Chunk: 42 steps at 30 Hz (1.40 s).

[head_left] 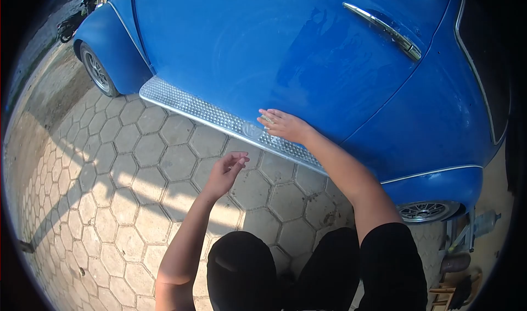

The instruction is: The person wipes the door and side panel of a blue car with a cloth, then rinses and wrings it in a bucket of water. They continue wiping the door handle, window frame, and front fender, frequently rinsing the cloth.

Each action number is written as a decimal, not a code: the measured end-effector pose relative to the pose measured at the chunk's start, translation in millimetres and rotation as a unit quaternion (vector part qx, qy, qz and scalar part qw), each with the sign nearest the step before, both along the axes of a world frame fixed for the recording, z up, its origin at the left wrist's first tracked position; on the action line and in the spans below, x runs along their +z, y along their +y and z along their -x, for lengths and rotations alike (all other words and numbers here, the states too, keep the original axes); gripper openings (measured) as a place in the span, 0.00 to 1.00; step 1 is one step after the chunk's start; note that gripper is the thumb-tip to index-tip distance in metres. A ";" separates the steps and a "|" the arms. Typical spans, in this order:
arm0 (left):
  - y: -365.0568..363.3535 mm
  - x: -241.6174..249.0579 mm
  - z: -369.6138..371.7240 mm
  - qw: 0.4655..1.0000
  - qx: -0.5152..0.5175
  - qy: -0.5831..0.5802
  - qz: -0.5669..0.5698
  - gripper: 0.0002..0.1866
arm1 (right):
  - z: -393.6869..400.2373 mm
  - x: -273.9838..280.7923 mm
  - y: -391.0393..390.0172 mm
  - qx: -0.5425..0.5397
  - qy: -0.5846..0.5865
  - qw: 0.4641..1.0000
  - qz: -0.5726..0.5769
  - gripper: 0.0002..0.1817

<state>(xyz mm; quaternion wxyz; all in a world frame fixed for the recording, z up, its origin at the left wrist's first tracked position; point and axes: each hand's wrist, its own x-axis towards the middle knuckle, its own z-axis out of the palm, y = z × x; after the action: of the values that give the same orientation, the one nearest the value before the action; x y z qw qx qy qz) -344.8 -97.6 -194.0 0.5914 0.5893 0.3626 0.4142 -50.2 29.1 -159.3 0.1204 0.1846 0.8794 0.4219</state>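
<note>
My right hand (286,126) reaches to the lower part of a blue car door (230,47), just above the ribbed metal running board (192,105). Its fingers lie nearly flat by the panel, and something small and yellowish shows between them; I cannot make out what it is. My left hand (224,172) hangs over the paving in front of the running board, apart from the car. Its fingers are curled and the thumb is close to them, with nothing visible in the grip. Wet-looking darker patches and faint smears mark the door.
A chrome door handle (384,31) sits at the upper right. The front wheel (96,69) is at the left, the rear wheel (425,211) at the right. Hexagonal pavers (132,237) cover the ground. A plastic bottle (486,223) and a wooden stool (444,297) stand at the right.
</note>
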 end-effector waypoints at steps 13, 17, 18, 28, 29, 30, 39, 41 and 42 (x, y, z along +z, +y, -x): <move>-13.6 -36.0 -8.6 0.997 0.020 -0.060 0.051 0.17 | 72.5 -1.1 42.6 -0.020 0.197 0.977 -0.075 0.24; -34.0 -69.7 16.0 0.996 0.018 -0.032 0.084 0.17 | -10.6 -93.2 -20.7 -0.096 0.032 0.994 0.041 0.16; -37.7 -72.2 24.8 0.995 0.021 -0.036 0.091 0.17 | -31.3 -88.8 -41.8 -0.106 0.036 0.993 0.045 0.15; -24.3 -20.7 45.4 0.995 0.049 0.027 0.078 0.16 | -52.7 -79.7 -50.7 -0.066 0.134 0.989 -0.003 0.16; -19.5 -14.9 39.3 0.997 0.044 0.031 0.062 0.16 | -27.2 -92.9 -27.4 -0.058 0.108 0.992 -0.013 0.17; -15.5 -8.4 31.3 0.997 0.033 0.033 0.054 0.16 | -0.1 -99.4 -2.6 -0.048 0.078 0.995 -0.026 0.17; -27.3 -8.9 39.7 0.999 0.017 0.030 0.029 0.18 | -22.6 -100.0 -30.4 -0.056 0.085 0.995 -0.004 0.20; -27.9 -14.3 49.3 0.998 0.034 0.028 0.035 0.18 | -61.3 -87.6 -71.1 -0.074 0.077 0.994 -0.032 0.16; -28.2 -11.0 51.1 0.998 0.040 0.022 0.036 0.18 | -76.2 -80.7 -90.7 -0.087 0.080 0.992 -0.039 0.15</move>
<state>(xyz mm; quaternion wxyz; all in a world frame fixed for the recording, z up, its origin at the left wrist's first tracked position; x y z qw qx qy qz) -395.8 -125.8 -205.0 0.5873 0.5613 0.4134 0.4112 26.0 -61.6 -239.9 0.0788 0.2977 0.8500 0.4274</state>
